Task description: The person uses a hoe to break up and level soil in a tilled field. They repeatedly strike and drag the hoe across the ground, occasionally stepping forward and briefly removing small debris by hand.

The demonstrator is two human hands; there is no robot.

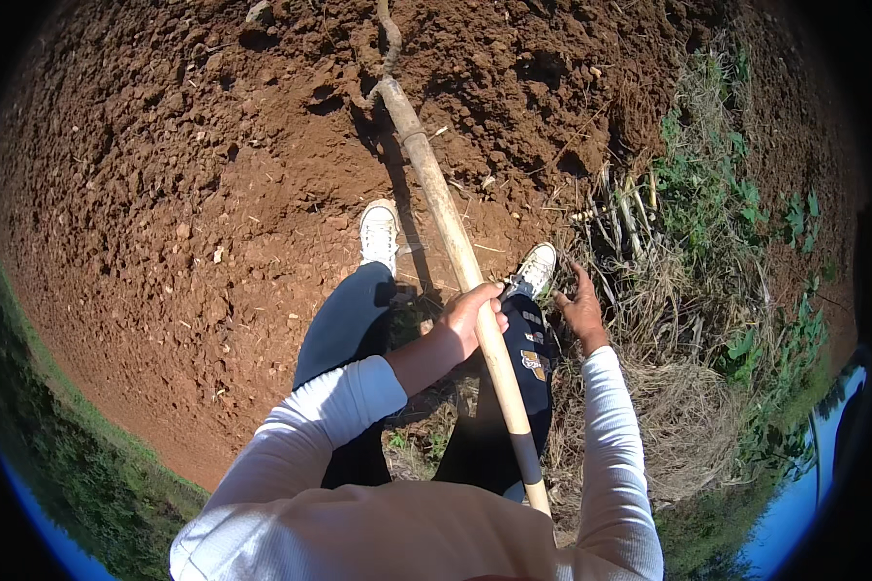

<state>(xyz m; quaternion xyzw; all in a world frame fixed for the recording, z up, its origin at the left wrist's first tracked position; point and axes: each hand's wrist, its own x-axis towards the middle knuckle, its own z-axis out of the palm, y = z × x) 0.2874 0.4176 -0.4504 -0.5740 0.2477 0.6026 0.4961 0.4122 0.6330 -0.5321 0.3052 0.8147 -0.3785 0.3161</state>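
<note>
A long pale wooden tool handle (443, 210) slants from the soil at the top, past my legs, to my torso. My left hand (472, 316) is closed around it near its middle. At the handle's upper end sits a crooked, dirt-coated part (390, 47); what kind of tool head it belongs to cannot be told. My right hand (581, 305) is held apart from the handle, to its right, fingers spread and empty, above dry grass beside my white shoe (538, 267). A dark band wraps the lower handle.
Loose, clumpy reddish-brown soil (189, 181) spreads ahead and to the left. Cut dry stalks (628, 210) and a heap of dry grass (676, 414) lie to the right, with green weeds (697, 196) beyond. My other white shoe (379, 234) stands on the soil left of the handle.
</note>
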